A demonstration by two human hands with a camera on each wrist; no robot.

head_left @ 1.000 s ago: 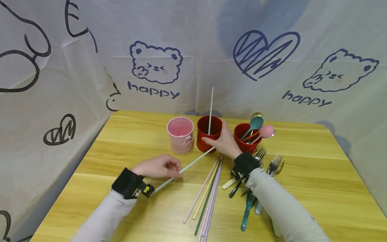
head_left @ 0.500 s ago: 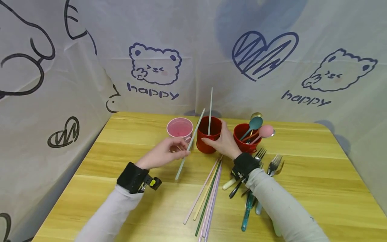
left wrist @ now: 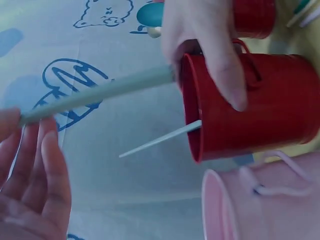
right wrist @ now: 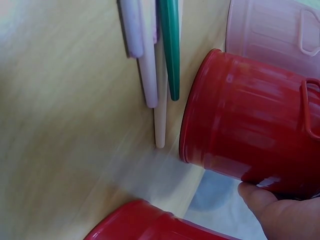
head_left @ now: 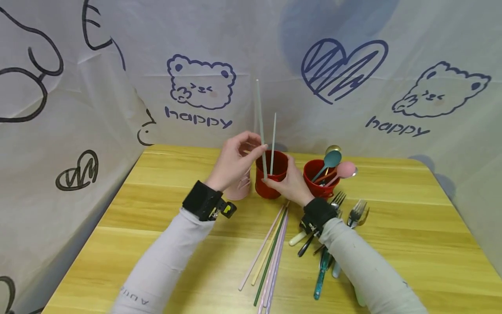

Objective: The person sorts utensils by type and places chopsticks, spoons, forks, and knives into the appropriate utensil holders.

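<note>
Pale stick point(head_left: 259, 113) just above centre of head frame, near upright, lower end by rim of red cup point(head_left: 263, 189); left hand point(head_left: 235, 159) part-curled, pinching it; right hand point(head_left: 292, 185) grips cup; second stick point(head_left: 273, 141) stands inside.

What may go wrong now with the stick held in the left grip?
The pale stick in the left grip might catch on the rim of the middle bucket, since its lower end appears close. It may also knock the other stick standing in that bucket. If the right grip loosens, the bucket could shift.
</note>
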